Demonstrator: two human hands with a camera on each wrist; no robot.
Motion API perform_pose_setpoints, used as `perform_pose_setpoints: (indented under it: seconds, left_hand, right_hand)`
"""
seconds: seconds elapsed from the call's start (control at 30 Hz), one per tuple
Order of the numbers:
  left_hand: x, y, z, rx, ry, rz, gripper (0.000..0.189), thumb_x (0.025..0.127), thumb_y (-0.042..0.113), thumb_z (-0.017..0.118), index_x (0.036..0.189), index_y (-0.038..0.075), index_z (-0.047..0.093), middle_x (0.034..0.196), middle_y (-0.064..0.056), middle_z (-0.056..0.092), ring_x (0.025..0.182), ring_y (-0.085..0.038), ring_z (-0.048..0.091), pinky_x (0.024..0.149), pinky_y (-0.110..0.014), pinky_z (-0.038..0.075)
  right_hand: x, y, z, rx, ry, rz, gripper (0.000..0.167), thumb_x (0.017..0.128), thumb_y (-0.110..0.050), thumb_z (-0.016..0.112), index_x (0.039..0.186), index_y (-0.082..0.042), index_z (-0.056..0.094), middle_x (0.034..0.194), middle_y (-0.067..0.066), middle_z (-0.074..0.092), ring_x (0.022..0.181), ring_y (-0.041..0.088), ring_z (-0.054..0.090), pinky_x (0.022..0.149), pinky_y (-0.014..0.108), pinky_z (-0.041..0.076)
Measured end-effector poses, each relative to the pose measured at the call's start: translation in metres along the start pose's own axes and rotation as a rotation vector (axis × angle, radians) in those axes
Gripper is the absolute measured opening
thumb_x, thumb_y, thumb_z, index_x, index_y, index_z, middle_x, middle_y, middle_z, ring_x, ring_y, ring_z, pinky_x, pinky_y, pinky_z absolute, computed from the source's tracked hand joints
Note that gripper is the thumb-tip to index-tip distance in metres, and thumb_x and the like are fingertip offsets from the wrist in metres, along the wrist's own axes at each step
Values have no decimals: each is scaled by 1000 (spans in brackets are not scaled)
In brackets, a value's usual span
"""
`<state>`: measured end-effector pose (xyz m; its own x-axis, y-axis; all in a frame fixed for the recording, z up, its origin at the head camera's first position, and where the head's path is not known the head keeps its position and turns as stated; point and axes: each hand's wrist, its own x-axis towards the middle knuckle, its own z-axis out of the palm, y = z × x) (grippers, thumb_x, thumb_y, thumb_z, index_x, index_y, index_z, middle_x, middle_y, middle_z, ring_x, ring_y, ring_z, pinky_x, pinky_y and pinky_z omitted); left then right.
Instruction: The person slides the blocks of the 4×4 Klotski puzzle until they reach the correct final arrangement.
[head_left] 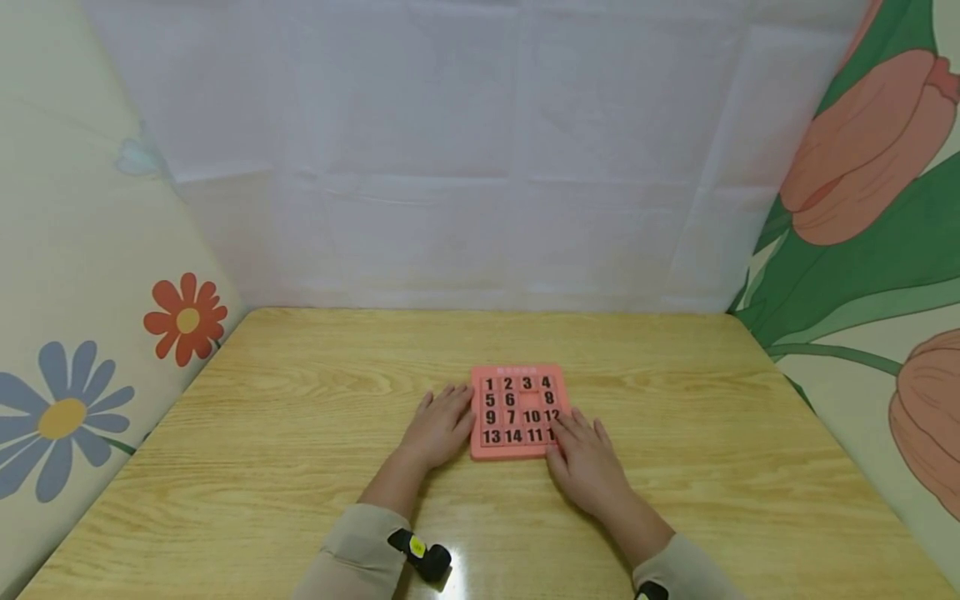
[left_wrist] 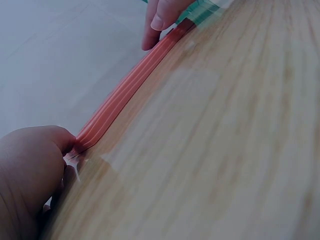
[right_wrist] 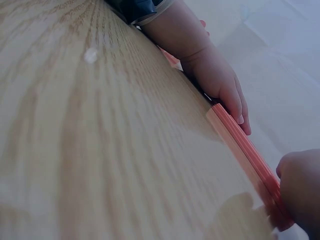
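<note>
A pink sliding number puzzle (head_left: 517, 452) lies flat on the wooden table, its tiles marked with black numerals. One bare square of the tray shows between the tiles marked 6 and 8. My left hand (head_left: 441, 427) rests along the puzzle's left edge, fingers fairly straight, thumb against the side. Over the lower right corner lies my right hand (head_left: 588, 467), its fingertips on the right-hand column near the 12 and partly covering the tile below. Seen edge-on in the left wrist view, the frame (left_wrist: 120, 100) has the left thumb touching its near corner.
The wooden table (head_left: 300, 358) spreads around the puzzle. A white cloth (head_left: 450, 167) hangs behind its far edge, with flower-painted walls (head_left: 60, 250) on both sides. A black wrist camera (head_left: 431, 560) is strapped over the left sleeve.
</note>
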<state>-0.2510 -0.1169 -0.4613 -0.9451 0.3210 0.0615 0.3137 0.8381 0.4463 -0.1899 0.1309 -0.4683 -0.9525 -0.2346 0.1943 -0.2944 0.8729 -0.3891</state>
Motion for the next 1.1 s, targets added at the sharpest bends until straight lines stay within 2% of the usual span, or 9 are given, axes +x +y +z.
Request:
perform_pose_setpoints:
  seconds: [0.77,1.1]
  left_hand:
    - [0,1,-1,1,0,-8,54,105,33,40,152,7,36,157,-13,37,150,-33,26,125,-54,9]
    - [0,0,1,2,13,-5,53,104,31,43,150,5,38,156,-14,39,149,-33,28,124,-55,11]
  right_hand:
    - [0,-1,-2,31,-10,-1,46,100,-29,49,136,0,56,148,18,48,145,38,34,121,58,20]
    - [0,0,0,14,-6,-4,48,101,-30,51,137,2,54,147,18,49,141,35,41,118,49,34]
